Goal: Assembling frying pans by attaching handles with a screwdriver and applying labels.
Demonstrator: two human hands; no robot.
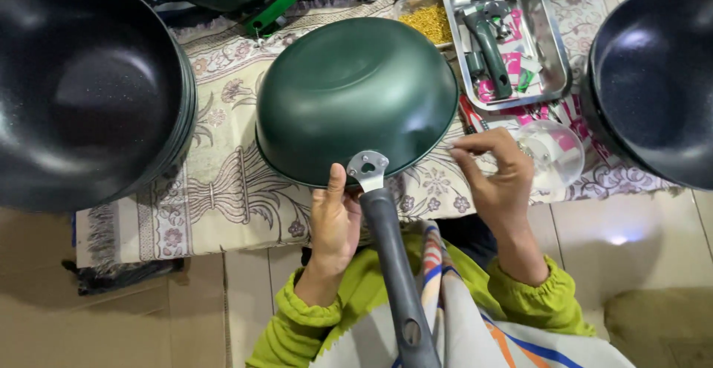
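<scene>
A dark green pan [355,93] lies upside down on a patterned mat [223,190]. A metal bracket [367,169] sticks out from its near rim and meets a long grey handle [395,264] that runs toward me. My left hand [334,223] grips the top of the handle beside the bracket, thumb up along the pan's rim. My right hand [497,178] hovers just right of the bracket with fingertips pinched together; whether a small part sits between them cannot be told.
A stack of black pans [82,86] fills the left, another black pan [657,78] the right. Behind are a steel tray [549,49] with a handle and packets, a box of small brass parts [431,23], and a clear round lid [557,152].
</scene>
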